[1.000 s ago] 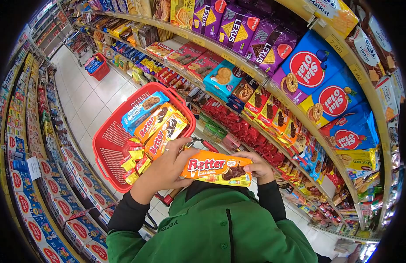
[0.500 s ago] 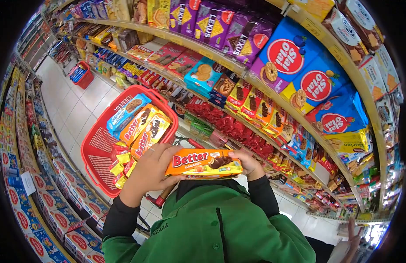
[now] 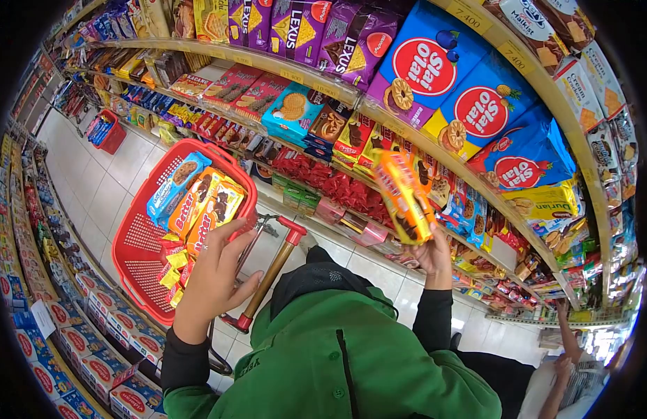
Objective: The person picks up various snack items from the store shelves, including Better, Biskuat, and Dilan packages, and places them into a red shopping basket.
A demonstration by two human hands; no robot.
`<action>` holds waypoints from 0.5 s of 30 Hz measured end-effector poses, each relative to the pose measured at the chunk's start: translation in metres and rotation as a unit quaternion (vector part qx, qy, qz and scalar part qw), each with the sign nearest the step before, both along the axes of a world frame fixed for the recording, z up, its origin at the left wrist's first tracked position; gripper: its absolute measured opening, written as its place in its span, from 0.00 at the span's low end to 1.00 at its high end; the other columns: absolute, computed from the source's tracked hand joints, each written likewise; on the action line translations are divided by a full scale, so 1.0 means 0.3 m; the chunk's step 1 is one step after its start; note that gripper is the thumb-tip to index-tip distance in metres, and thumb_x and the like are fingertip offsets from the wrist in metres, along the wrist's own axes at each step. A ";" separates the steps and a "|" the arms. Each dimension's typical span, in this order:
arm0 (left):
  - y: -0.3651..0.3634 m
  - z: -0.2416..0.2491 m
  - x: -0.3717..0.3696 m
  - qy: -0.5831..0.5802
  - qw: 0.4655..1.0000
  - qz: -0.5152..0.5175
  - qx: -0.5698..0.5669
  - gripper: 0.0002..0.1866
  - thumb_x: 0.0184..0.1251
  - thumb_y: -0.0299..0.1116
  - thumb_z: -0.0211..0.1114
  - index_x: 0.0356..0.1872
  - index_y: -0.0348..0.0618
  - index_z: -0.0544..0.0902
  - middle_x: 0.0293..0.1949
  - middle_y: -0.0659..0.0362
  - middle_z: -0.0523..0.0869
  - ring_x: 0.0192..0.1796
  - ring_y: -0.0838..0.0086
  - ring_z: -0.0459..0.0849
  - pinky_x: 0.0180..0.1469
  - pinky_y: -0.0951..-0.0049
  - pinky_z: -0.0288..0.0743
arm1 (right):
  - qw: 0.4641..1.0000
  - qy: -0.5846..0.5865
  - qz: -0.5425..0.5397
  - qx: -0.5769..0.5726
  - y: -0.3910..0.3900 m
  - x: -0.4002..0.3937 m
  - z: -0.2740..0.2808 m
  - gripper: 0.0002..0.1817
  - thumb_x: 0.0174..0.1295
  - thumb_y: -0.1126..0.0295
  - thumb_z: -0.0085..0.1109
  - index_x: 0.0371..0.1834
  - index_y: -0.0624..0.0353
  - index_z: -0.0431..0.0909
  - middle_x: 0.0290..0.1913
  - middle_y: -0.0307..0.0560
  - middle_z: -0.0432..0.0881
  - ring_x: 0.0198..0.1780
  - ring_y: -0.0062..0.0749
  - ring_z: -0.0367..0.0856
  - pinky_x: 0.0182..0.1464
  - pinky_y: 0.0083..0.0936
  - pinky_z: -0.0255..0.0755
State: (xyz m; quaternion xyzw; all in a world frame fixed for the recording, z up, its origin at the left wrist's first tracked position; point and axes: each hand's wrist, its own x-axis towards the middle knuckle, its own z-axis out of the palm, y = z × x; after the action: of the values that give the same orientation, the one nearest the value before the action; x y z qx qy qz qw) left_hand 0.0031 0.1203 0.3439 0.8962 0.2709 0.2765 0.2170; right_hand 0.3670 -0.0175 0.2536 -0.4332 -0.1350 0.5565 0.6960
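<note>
Right hand grips orange-yellow pack, tilted, near shelf. Left hand open, nothing gripped; basket contact unclear. In basket, beyond left hand: blue pack, two orange packs, small packets. Held pack outside basket.

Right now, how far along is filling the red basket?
Already in the red basket: a blue cookie pack, two orange Better packs and small packets. In hand: another orange pack, in the right hand; the left hand looks empty. Left: perhaps that pack; the full count isn't shown.
</note>
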 end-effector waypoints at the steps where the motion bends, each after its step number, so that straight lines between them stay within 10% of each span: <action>1: -0.001 0.001 0.003 0.000 1.000 -0.007 -0.001 0.29 0.40 0.27 0.65 0.49 0.40 0.66 0.49 0.46 0.66 0.48 0.55 0.69 0.46 0.64 0.67 | 0.997 -0.017 -0.067 -0.026 0.001 -0.002 0.014 0.20 0.57 0.60 0.48 0.49 0.59 0.63 0.36 0.47 0.75 0.26 0.27 0.76 0.22 0.19 0.72; 15: -0.005 0.006 0.005 0.019 1.000 0.005 -0.011 0.27 0.40 0.27 0.65 0.47 0.41 0.69 0.49 0.48 0.66 0.49 0.56 0.68 0.48 0.64 0.66 | 0.965 -0.101 -0.234 -0.066 0.182 0.224 -0.054 0.14 0.55 0.71 0.50 0.43 0.61 0.64 0.40 0.47 0.70 0.36 0.36 0.72 0.37 0.32 0.72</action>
State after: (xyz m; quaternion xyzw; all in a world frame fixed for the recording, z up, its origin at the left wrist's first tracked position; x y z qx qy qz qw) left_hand 0.0045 0.1187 0.3457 0.8975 0.2825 0.2577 0.2199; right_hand 0.4341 0.0370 0.2374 -0.5515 -0.0625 0.3390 0.7596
